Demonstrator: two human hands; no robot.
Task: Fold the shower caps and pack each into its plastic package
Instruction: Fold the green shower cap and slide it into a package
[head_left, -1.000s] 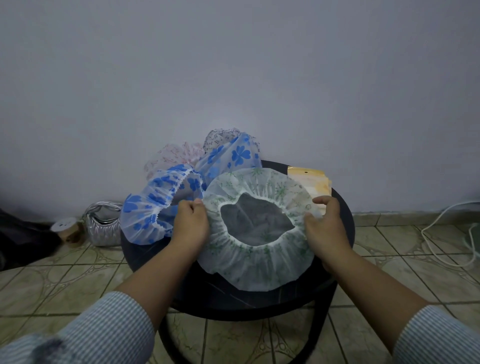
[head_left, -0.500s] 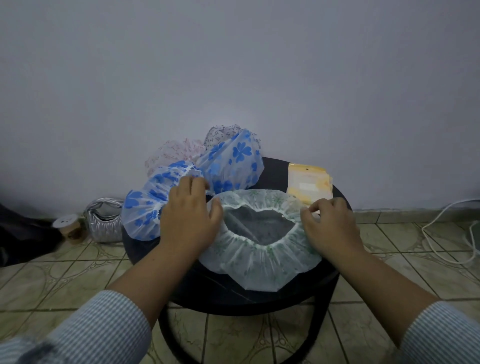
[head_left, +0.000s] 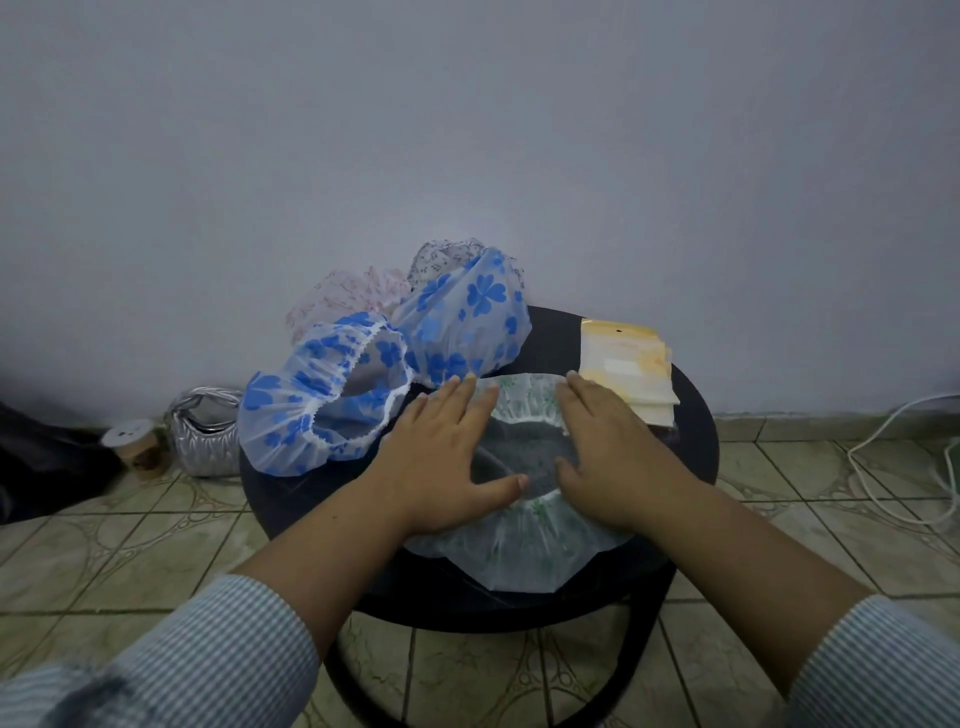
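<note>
- My left hand (head_left: 441, 457) lies flat, palm down, on the left half of the green-print shower cap (head_left: 524, 551); fingers straight & spread, thumb stuck out to the right over the cap's middle.
- My right hand (head_left: 608, 452) does the same on the right half: fingers straight, pointing away from me, thumb out to the left toward the other thumb. The two thumbs are near but apart.
- Neither hand grips anything; both just press the cap down onto the bench (head_left: 696, 447).
- The cap is spread flat on the near-middle of the round black bench, elastic opening up; dark bench top shows through the opening betw. my hands. Its near edge hangs a bit past the bench rim.
- Far frilly edge of the cap shows just beyond my fingertips.
- Blue-flower shower cap (head_left: 322, 405) sits on the left of the bench, opening facing me, puffed up, overhanging the left rim, just beside my left hand.
- A second blue-flower cap (head_left: 467, 322) is piled behind it, touching the far edge of the green one.
- Behind those, a pink-print cap (head_left: 343, 296) & a dark-print cap (head_left: 447, 254), against the wall.
- Stack of yellow-and-clear plastic packages (head_left: 623, 369) lies at the far right of the bench, just beside my right fingertips.
- On the tiled floor (head_left: 104, 545) left of the bench: a silver quilted bag (head_left: 202, 436) & a small round roll (head_left: 132, 447) next to it.
- White cable (head_left: 883, 467) runs over the floor on the right.
- Striped sleeves (head_left: 208, 660) pushed up on both forearms.
</note>
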